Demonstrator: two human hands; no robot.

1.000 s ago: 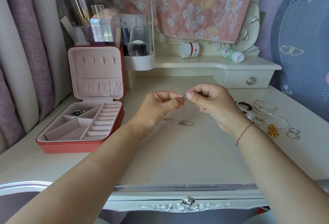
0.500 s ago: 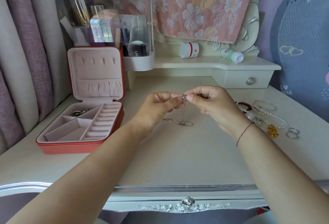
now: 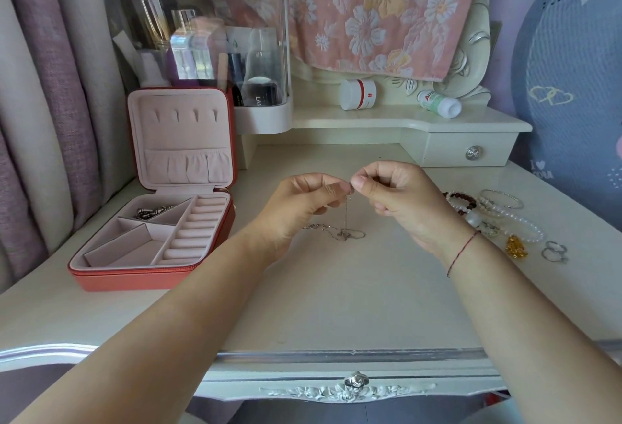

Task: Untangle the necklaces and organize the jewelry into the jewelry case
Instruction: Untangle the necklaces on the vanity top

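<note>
- Hands meet above the vanity top [image 3: 336, 305]: the left hand [image 3: 296, 208] and right hand [image 3: 400, 201] pinch a thin silver chain [image 3: 346, 218] between thumb and forefinger, tips almost touching, the other fingers curled in.
- From the pinch the chain hangs straight down to a loose silver heap [image 3: 340, 234] lying on the top, between the wrists.
- Left of the hands, the red case [image 3: 151, 275] stands open, lid upright; one back compartment holds small silver pieces [image 3: 153, 212], while the other trays and the ring rolls look bare.
- Right of the hands, well apart from the case, wait bracelets [image 3: 471, 206], a pearl strand [image 3: 525, 225], a gold piece [image 3: 516, 248] and two rings [image 3: 553, 251].
- Risk, as a judgement: a sharp pull on so fine a chain could tighten the knot rather than free it, or strain a link; raising the pinch higher could drag the heap across the top and snarl it again.
- A slip of either pinch would drop the strand back onto the heap.
- Hard to make out: whether the fingers grip a clasp, a knot or plain links; the spot is too small and partly covered by the fingertips.
- Whether the heap is one necklace or several cannot be told.
- Contents of the clear cosmetics box [image 3: 202, 43] behind the case blur behind reflections.
</note>
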